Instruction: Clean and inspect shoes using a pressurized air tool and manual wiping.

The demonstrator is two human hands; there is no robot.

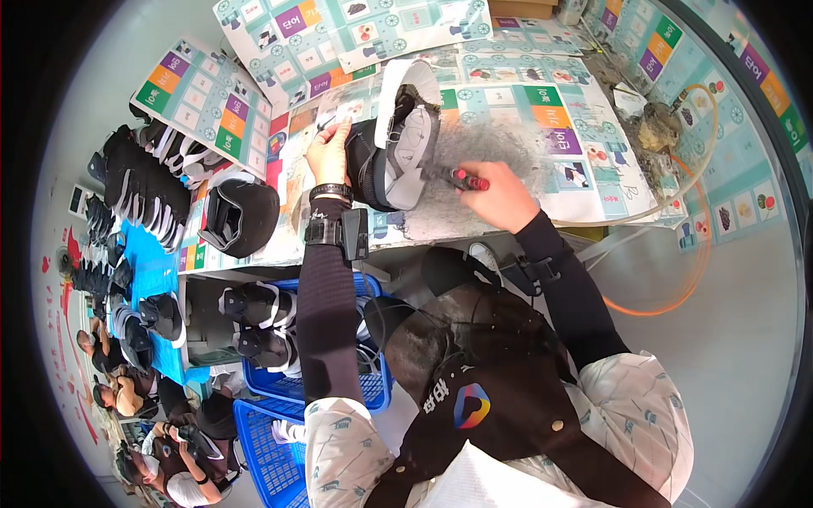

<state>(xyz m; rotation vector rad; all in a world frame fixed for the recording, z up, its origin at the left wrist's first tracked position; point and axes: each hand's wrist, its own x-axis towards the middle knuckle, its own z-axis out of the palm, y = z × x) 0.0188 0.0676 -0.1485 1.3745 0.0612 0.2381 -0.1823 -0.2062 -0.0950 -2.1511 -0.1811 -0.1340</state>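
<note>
Both forearms come up from the near edge in dark sleeves, reaching out over the worktable (593,182). The left hand (329,152) is raised with its fingers wrapped around the heel side of a black and grey shoe (398,148), holding it tipped on edge with the white sole turned toward the far side. There's a dark strap with a small box on that wrist. The right hand (501,196) sits just right of the shoe, fingers closed around a red-handled tool (467,179) whose tip points left and meets the grey side panel of the shoe.

The shoe itself is mostly grey up front, black round the collar, with a pale sole and laces showing. It sits over the middle of the table, which is covered in printed paper sheets smudged grey under the work spot.

Left of the hands there's a black shoe upper (241,216) lying on the table edge, and further left a row of finished shoes (148,186). Below the table's near edge are 2 blue baskets (271,440) with more shoes. Right of the right hand the table surface is open, with a thin hose (677,288) curving past the right edge.
</note>
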